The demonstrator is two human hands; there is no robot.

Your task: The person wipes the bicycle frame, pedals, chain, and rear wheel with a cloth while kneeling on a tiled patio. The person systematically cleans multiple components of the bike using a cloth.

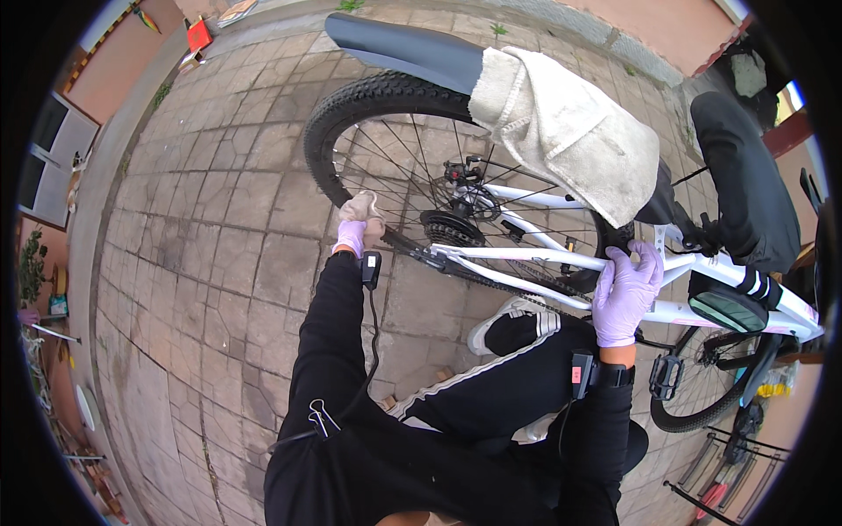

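Observation:
A bicycle with a white frame (526, 255) stands before me, its rear wheel pointing to the left. My left hand (352, 235), in a thin lilac glove, grips a bunched, dirty beige cloth (362, 205) against the rear tyre (322, 141). My right hand (621, 299), gloved alike, has its fingers curled over the frame tubes beside the tyre; the exact grip is partly hidden. A cream towel (579, 141) is draped over the black rear mudguard (411, 51). The cassette (452, 230) and chain (503, 284) are on the side facing me.
A black saddle (743, 184) rises at the right. Below it, a bag (730, 309) is strapped to the frame, and a pedal (666, 378) juts towards me. A black metal rack (717, 467) stands lower right. My shoe (487, 332) rests on the stone paving (197, 263).

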